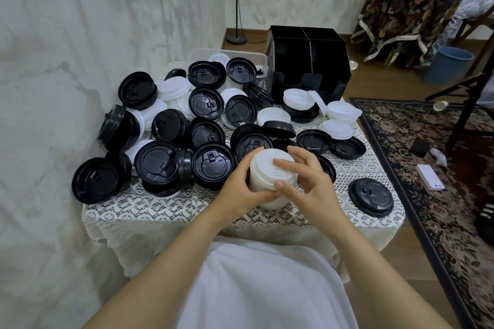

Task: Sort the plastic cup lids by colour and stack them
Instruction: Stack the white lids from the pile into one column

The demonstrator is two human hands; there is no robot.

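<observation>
A stack of white lids [263, 171] is held just above the table's front middle. My left hand [238, 189] grips its left side and underside. My right hand [302, 176] curls over its top and right side, thumb on the front rim. Several black lids [157, 165] lie heaped over the left and middle of the lace-covered table [165, 211], mixed with loose white lids [173, 89]. A single black lid [371, 196] lies at the front right. More white lids [339, 120] sit at the back right.
A black divided organiser [307, 61] stands at the table's back right beside a clear plastic tub [240, 53]. A wall runs along the left. To the right are a patterned rug [441, 168], a phone, a blue bucket [449, 64] and chair legs.
</observation>
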